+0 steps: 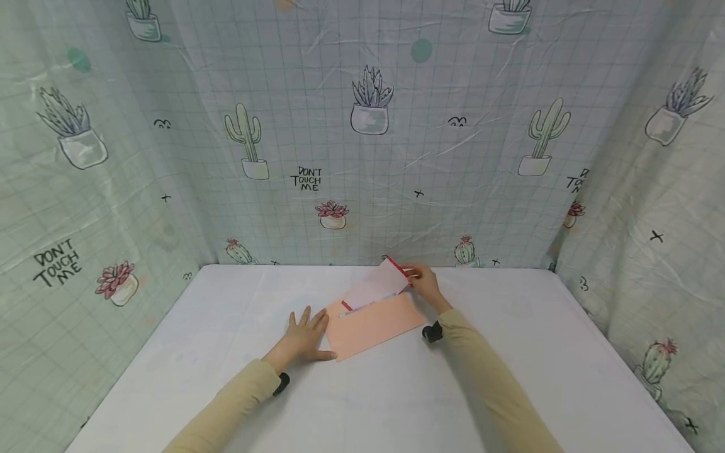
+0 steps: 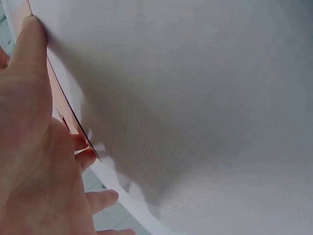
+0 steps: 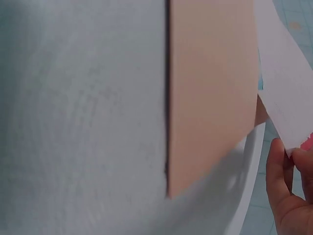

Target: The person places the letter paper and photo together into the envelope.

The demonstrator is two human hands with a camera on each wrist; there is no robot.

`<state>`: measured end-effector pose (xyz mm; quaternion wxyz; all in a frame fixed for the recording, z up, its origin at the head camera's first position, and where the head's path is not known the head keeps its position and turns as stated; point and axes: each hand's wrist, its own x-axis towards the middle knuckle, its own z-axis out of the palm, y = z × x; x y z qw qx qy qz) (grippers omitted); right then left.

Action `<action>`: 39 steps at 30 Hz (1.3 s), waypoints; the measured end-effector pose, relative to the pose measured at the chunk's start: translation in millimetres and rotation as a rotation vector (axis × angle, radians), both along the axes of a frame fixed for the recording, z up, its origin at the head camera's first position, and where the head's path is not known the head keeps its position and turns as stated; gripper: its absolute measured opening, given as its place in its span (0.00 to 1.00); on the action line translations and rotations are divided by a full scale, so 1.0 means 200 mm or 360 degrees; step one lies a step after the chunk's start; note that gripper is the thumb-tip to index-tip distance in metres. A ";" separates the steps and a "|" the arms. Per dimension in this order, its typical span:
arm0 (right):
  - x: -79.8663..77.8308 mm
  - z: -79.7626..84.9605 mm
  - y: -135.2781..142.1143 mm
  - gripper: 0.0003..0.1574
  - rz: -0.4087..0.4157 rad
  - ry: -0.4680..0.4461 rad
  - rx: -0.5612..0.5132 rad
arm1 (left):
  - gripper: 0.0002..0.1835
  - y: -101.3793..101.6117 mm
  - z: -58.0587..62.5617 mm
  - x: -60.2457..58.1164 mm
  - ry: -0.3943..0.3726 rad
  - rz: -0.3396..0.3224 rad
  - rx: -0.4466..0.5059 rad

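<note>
Two bare hands work over one pink envelope [image 1: 374, 328] that lies flat on the white table [image 1: 510, 390], slightly askew, near the far edge. The left hand [image 1: 303, 340] rests palm down with its fingers spread and straight, the thumb pressing along the envelope's near-left corner; nothing is curled round anything there. From the left wrist view, the thumb [image 2: 30, 58] runs right along the envelope's thin edge, touching it, while the other fingers lie on the table just beyond.

Up from that flat hand and across the envelope, the right hand [image 1: 423, 284] pinches the far corner of the envelope's flap [image 1: 378, 287], which is lifted and tilted up off the body. The flap's inner face looks pale white, with a red strip along its edge right at the pinch. In the right wrist view the fingers [image 3: 283, 196] close on the pale flap [image 3: 283, 98] at its lower corner, and a bit of red shows beside them; the envelope's pink body [image 3: 210, 93] lies flat just left of the grip.

Both forearms wear tan sleeves [image 1: 493, 384], each with a small black device at the wrist. Behind the table and to both sides hangs a checked cloth backdrop [image 1: 362, 126] printed with cacti, potted succulents and the words "DON'T TOUCH ME".
</note>
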<state>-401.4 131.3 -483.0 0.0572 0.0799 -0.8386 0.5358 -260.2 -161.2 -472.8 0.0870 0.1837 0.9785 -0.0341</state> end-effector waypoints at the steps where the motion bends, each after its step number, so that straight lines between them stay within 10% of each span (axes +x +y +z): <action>1: 0.00 0.00 -0.01 0.22 0.0003 0.0009 0.0018 | 0.50 0.00 0.00 0.00 0.0002 -0.0002 -0.0001; 17: 0.04 -0.03 -0.06 0.14 0.0038 0.0176 0.0166 | 0.50 0.01 0.01 0.01 0.0016 -0.0005 0.0004; 39: 0.04 -0.03 -0.11 0.17 0.0157 0.0053 0.0396 | 0.50 0.00 0.01 0.02 0.0050 -0.0022 -0.0016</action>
